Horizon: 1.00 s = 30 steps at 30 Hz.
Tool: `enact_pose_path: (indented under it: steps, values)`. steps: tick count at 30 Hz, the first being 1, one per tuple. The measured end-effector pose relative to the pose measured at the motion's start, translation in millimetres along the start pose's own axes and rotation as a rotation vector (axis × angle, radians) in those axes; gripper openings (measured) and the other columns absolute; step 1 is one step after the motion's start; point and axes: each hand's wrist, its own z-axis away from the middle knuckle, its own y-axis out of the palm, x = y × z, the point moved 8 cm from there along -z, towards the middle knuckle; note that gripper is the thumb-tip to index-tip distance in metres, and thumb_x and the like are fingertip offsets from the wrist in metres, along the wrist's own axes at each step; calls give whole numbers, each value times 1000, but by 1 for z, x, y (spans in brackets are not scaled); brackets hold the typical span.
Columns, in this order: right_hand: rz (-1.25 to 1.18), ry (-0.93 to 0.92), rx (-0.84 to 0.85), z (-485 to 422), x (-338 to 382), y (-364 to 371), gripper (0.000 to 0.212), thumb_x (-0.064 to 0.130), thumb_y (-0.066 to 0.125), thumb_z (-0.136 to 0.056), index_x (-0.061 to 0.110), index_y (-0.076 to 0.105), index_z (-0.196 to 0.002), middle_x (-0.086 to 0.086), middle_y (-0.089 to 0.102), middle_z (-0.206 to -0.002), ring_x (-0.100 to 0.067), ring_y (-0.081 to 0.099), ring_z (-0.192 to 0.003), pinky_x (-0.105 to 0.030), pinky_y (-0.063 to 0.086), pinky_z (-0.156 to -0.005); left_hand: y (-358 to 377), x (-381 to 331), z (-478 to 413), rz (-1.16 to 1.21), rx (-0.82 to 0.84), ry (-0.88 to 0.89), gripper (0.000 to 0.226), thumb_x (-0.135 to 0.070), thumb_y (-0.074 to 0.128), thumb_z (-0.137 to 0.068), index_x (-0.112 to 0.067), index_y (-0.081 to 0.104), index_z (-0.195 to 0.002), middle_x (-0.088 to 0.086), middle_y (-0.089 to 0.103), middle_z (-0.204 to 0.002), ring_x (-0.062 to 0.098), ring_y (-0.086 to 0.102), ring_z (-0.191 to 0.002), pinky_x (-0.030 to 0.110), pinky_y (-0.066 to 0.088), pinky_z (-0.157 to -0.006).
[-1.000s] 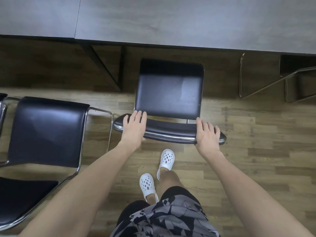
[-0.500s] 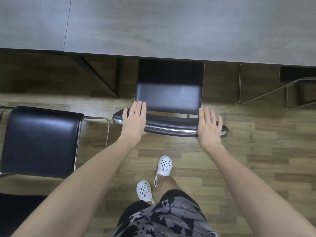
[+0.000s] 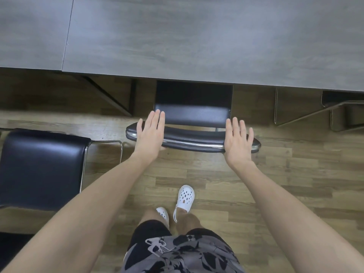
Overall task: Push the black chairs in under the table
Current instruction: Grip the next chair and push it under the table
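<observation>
A black chair (image 3: 194, 115) with a chrome-edged backrest stands straight ahead, the front of its seat hidden under the grey table (image 3: 197, 40). My left hand (image 3: 150, 133) lies flat with straight fingers on the left end of the backrest top. Over the right end, my right hand (image 3: 237, 140) is spread flat in the same way. A second black chair (image 3: 41, 166) stands to my left, its whole seat out on the floor, clear of the table.
Dark table legs (image 3: 110, 95) slant down left of the pushed chair. A chrome chair frame (image 3: 299, 113) sits under the table at the right. Wooden floor lies around my white clogs (image 3: 184, 200).
The chair ahead slid forward under the table, so less of its seat shows. Both hands went with it, fingers straightening. I stepped closer to the table.
</observation>
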Motion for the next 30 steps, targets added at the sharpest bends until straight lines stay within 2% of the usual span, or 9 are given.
enact_pose_path:
  steps: [5,9,17,26,30]
  values:
    - [2,0,13,-20,-3,-8,103,-2,69,-79,10,-1,-154,-12,0,-163,-32,-2,-150,-49,2,-119,-7,2,-20,-2,-16,-3,135,-46,87,-63,-9,-10,-149,10,7,-163,26,8,-150,48,15,-117]
    - [-7,5,-24,-37,-4,-17,102,-9,64,-78,10,-1,-154,-12,-2,-163,-31,-3,-150,-49,4,-119,-16,3,-36,-48,-36,-19,137,-40,89,-64,-8,-12,-150,9,4,-163,24,6,-150,48,16,-117]
    - [-10,34,-85,-68,-10,-37,103,-10,64,-78,12,-2,-155,-18,-14,-160,-35,-9,-149,-49,7,-119,-32,3,-69,-12,-40,-8,138,-50,85,-61,-8,-11,-152,10,-1,-163,25,2,-151,50,14,-117]
    - [-39,17,-101,-101,-14,-54,104,-15,60,-76,13,-3,-155,-15,-13,-161,-31,-10,-149,-49,4,-119,-46,4,-102,16,-75,-8,144,-50,88,-56,-8,-12,-151,10,0,-163,25,1,-151,50,11,-118]
    - [-51,20,-92,-114,-18,-59,111,-15,64,-72,15,-4,-155,-14,-13,-161,-30,-12,-149,-48,2,-119,-53,4,-114,11,-84,-9,143,-50,88,-55,-8,-11,-151,11,1,-163,25,3,-151,51,12,-117]
